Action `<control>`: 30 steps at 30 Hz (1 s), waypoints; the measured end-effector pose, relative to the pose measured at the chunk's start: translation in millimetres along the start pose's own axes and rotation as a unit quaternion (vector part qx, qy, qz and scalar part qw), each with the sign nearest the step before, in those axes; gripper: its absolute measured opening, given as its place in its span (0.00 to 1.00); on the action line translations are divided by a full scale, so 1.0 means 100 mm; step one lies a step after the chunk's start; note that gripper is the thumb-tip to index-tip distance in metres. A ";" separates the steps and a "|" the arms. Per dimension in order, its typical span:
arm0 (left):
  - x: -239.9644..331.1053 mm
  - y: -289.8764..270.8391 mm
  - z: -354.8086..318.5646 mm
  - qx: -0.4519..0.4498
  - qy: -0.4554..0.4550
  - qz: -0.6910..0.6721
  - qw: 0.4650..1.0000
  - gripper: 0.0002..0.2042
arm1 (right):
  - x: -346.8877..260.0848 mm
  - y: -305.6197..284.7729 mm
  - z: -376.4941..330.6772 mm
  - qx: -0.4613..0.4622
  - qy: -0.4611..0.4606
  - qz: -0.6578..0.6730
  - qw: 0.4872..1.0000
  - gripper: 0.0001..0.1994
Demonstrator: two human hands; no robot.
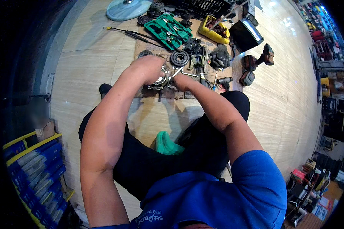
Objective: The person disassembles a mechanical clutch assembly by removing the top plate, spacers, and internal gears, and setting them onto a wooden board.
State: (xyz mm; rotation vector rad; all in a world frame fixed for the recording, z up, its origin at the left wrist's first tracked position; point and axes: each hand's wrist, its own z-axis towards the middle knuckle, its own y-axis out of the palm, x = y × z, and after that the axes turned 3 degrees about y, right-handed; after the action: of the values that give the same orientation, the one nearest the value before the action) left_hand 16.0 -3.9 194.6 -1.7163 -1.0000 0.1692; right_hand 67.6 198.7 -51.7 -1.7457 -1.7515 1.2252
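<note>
A round, silvery metal housing [161, 81] with bolt lugs round its rim lies at the near edge of a worn cardboard sheet [140, 92]. My left hand [146, 69] reaches over its left side, fingers bent down onto it; the back of the hand covers most of them. Close on the right, my right hand [180, 81] is closed, and a thin bright metal piece [177, 71] juts out by its fingers. What exactly it grips is hidden. Just beyond the hands sit a dark ringed bearing or pulley [179, 58] and a bent hex key [190, 74].
Farther off lie a green tool case [168, 31], a yellow tray [215, 30] of dark small parts, and black cables [132, 34]. Black gloves [219, 57], a black box-shaped battery [246, 34] and a cordless driver [259, 59] are at the right. A green stool [166, 144] stands between my legs.
</note>
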 end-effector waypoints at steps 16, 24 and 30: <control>-0.19 0.14 0.08 -0.051 -0.059 0.008 0.997 0.18 | -0.32 -0.28 -0.10 0.007 -0.009 -0.098 0.995 0.13; -0.41 0.79 0.37 -0.079 -0.123 0.012 0.989 0.27 | -0.38 -0.26 -0.09 -0.003 0.064 -0.001 0.998 0.11; -0.34 1.02 0.53 -0.028 -0.125 0.038 0.991 0.45 | -0.36 -0.17 -0.08 0.036 0.032 0.031 0.998 0.11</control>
State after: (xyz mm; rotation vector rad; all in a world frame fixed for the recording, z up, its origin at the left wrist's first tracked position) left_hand 18.2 5.4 75.3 -1.8156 -1.1297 0.4171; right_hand 68.9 169.9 -23.1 -1.7895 -1.6101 1.2283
